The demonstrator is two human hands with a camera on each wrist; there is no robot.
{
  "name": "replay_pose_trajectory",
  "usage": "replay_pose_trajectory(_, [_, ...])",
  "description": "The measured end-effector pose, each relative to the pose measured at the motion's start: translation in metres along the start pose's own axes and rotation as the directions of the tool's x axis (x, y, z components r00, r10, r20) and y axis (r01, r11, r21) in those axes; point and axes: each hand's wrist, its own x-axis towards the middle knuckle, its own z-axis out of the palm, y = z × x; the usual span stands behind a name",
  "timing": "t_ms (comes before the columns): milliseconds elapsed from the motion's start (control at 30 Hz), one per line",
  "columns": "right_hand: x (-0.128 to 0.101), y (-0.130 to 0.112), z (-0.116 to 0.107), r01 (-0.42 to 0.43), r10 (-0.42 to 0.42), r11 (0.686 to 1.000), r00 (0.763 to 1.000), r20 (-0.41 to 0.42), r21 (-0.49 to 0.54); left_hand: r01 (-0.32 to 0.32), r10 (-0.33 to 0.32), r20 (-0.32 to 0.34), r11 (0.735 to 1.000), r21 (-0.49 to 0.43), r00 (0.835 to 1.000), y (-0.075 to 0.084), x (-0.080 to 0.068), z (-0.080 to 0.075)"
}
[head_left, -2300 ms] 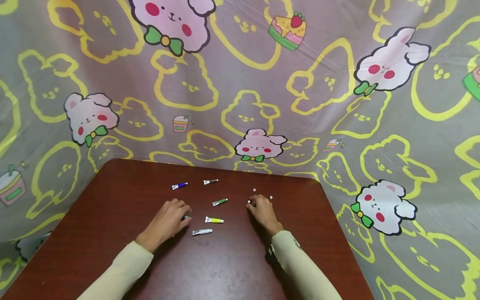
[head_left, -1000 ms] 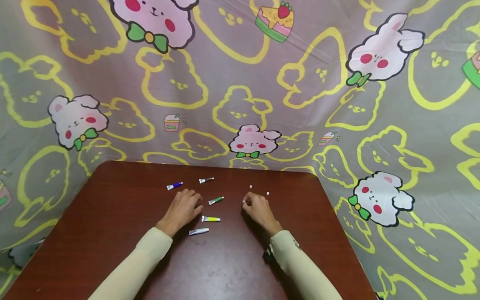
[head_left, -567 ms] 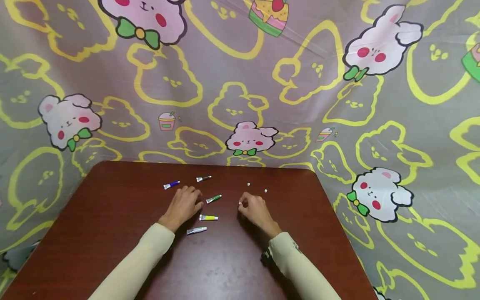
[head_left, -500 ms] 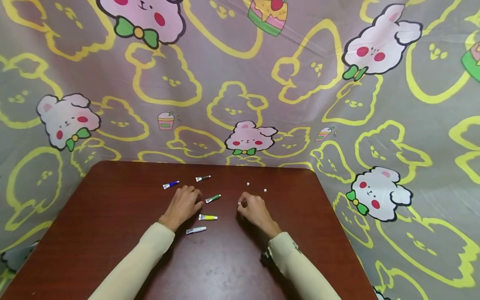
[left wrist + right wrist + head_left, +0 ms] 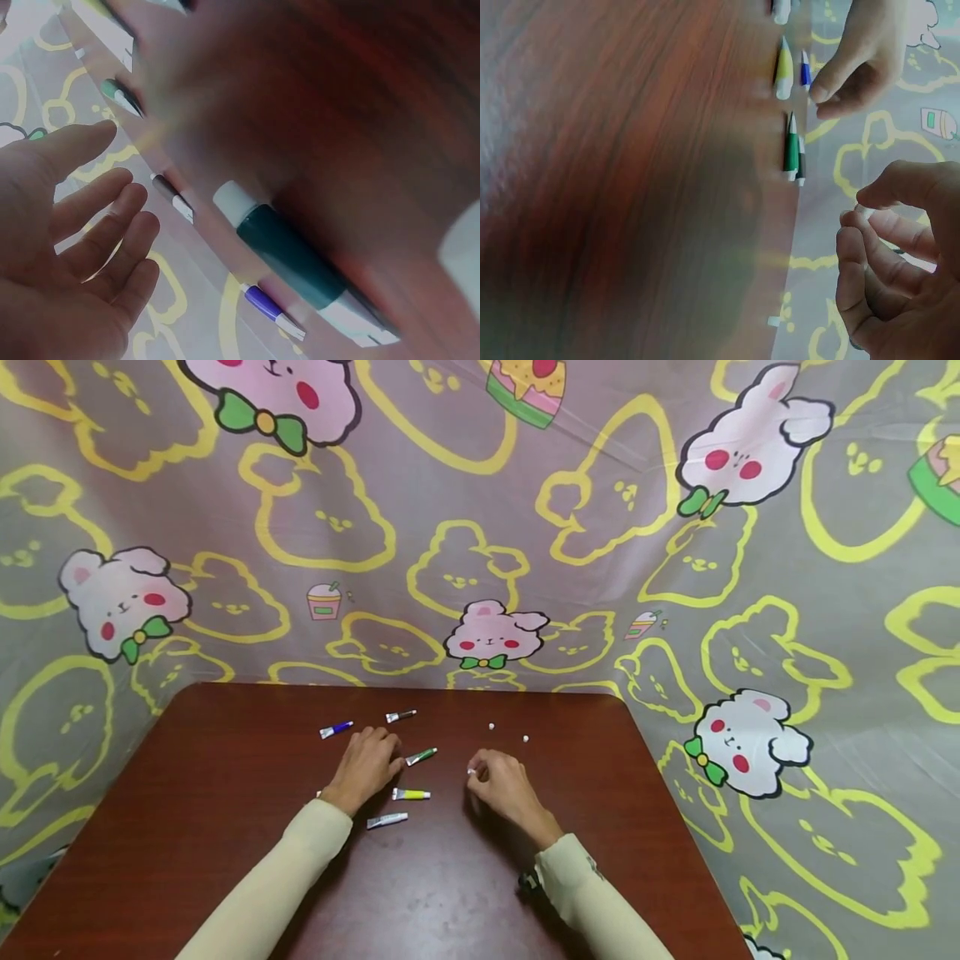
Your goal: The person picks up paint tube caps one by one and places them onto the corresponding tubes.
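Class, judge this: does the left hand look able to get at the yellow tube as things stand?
Probably yes: the left hand looks empty, and the yellow tube lies close by, with nothing visible between them.

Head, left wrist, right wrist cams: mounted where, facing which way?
Head: head-worn, facing forward and down at the table; sleeves, left hand, right hand show.
Left wrist: on that wrist, facing a teal tube; left hand shows.
Right wrist: on that wrist, facing the pinched white piece; both hands show.
Shared by head and right wrist: green tube.
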Motion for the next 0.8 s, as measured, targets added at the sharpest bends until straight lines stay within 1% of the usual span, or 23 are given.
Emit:
replay_pose_trajectory(100, [-0.003, -0.003, -0.002, 0.012, -0.012, 1.0, 1.0, -0.012, 0.005, 0.004, -0.004, 0.018, 1.0, 0.004, 1.0, 0.002, 0.003, 0.001])
replay_pose_trajectory(233, [-0.007, -0.007, -0.004, 0.03, -0.03, 1.0, 0.999, -0.022, 0.0, 0.012, -0.013, 0.074, 1.0, 0.006, 0.997, 0.005, 0.01, 0.003])
replay_pose_trajectory(333, [-0.01, -0.009, -0.005, 0.041, -0.041, 0.999, 0.999, -0.023, -0.01, 0.012, -0.013, 0.098, 1.0, 0.005, 0.995, 0.007, 0.014, 0.006])
replay_pose_trajectory(567, [-0.014, -0.011, -0.004, 0.037, -0.037, 0.999, 0.999, -0.015, 0.01, -0.01, 0.008, 0.081, 1.0, 0.014, 0.997, 0.01, 0.019, 0.011])
replay_pose_trajectory(800, [-0.021, -0.017, -0.006, 0.011, -0.011, 0.999, 1.0, 0.002, 0.044, -0.03, 0.028, 0.102, 0.999, 0.02, 0.994, 0.017, 0.029, 0.017])
